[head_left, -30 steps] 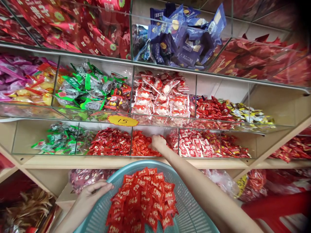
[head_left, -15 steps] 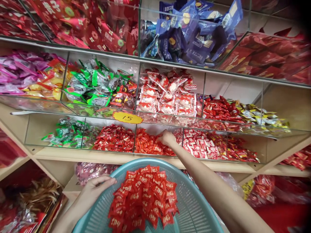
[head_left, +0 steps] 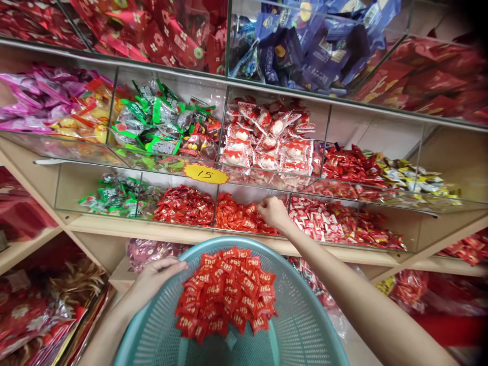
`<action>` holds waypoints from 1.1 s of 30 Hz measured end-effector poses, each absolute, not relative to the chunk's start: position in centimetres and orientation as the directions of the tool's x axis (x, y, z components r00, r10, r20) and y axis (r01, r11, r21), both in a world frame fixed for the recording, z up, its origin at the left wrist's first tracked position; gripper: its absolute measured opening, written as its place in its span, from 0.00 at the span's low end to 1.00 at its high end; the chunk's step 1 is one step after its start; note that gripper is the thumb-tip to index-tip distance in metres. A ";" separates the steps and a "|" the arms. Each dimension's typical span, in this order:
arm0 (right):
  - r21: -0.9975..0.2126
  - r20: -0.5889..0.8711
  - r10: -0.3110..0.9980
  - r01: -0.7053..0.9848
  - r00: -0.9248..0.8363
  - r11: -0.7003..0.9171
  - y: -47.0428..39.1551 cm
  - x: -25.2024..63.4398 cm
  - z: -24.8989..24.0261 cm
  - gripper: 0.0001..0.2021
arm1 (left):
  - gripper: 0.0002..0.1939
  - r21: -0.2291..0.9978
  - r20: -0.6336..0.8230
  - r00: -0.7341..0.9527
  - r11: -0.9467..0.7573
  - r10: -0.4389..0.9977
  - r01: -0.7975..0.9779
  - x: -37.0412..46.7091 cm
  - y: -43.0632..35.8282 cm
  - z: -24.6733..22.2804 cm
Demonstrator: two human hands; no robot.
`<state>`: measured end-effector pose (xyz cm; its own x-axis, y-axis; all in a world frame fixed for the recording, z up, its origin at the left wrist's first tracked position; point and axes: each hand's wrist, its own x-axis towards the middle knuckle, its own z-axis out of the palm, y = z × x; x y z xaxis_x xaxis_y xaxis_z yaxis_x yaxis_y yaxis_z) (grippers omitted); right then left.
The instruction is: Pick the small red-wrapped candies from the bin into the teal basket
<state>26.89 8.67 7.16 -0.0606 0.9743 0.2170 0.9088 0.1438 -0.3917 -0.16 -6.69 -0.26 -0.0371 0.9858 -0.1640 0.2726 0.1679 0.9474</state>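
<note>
A teal plastic basket (head_left: 305, 284) holds a heap of red candy packets (head_left: 229, 292) with light lettering. My left hand (head_left: 162, 274) grips the basket's left rim, its fingers lying over the edge. Inside the lowest shelf bin of red candies (head_left: 236, 213), my right hand (head_left: 272, 211) has its fingers closed at the right side of the pile. What those fingers hold, if anything, is too hidden to tell. To the right lie pink and white candies (head_left: 312, 216); to the left, darker red ones (head_left: 185, 206).
Clear dividers split the shelves of wrapped sweets. A yellow tag (head_left: 206, 173) marked 15 hangs on the middle shelf's front. A wooden shelf edge (head_left: 171, 233) runs just beyond the basket. Bagged goods (head_left: 49, 305) sit at lower left.
The view has shifted slightly, so the shelves sit higher and further right. My right hand is still in the bin, its fingers more tightly closed. My left hand remains on the rim.
</note>
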 end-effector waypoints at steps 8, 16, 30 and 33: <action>-0.917 -0.209 0.948 0.385 -0.239 -0.105 -0.8 29.2 3.9 0.14 | 0.18 0.941 -0.180 -0.065 0.191 0.982 0.281 0.2 -6.9 0.4; -0.936 -0.269 0.938 0.288 -0.218 -0.201 -2.2 29.8 0.1 0.13 | 0.14 0.963 -0.200 -0.030 0.202 0.979 0.181 0.3 -7.1 0.3; -0.613 -0.207 0.947 0.787 -0.244 0.070 0.0 27.5 0.1 0.09 | 0.14 0.960 -0.205 -0.033 0.208 0.978 0.187 0.0 -6.8 -0.2; -0.562 -0.227 0.939 0.822 -0.260 0.092 0.4 27.2 -0.2 0.08 | 0.15 0.953 -0.195 -0.048 0.201 0.980 0.225 0.0 -6.8 -0.2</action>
